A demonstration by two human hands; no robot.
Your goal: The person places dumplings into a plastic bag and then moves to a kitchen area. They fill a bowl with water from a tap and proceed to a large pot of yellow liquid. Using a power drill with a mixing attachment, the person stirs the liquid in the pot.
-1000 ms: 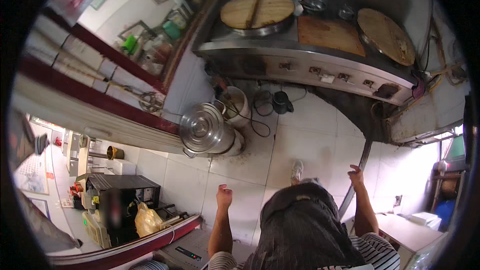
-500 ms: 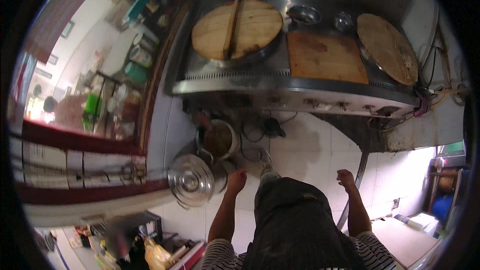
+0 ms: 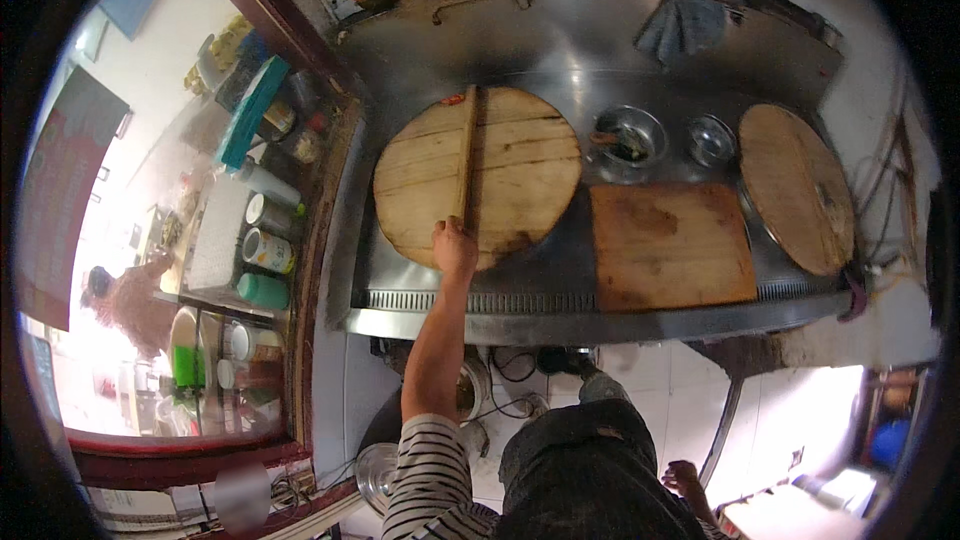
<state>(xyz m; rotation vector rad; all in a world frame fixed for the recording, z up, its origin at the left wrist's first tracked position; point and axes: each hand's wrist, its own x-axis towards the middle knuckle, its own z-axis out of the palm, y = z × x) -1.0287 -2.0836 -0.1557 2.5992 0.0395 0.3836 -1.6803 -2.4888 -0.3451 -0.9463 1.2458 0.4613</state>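
I am seeing labelled round cans (image 3: 268, 250) and a teal flat box (image 3: 250, 112) standing on the shelf beyond the left edge of the steel table (image 3: 610, 325). My left hand (image 3: 455, 246) is closing its fingers around the near end of the long wooden handle bar (image 3: 467, 155) crossing the large round wooden lid (image 3: 478, 176) on the table's left half. My right hand (image 3: 683, 478) is hanging loosely open beside my hip, holding nothing.
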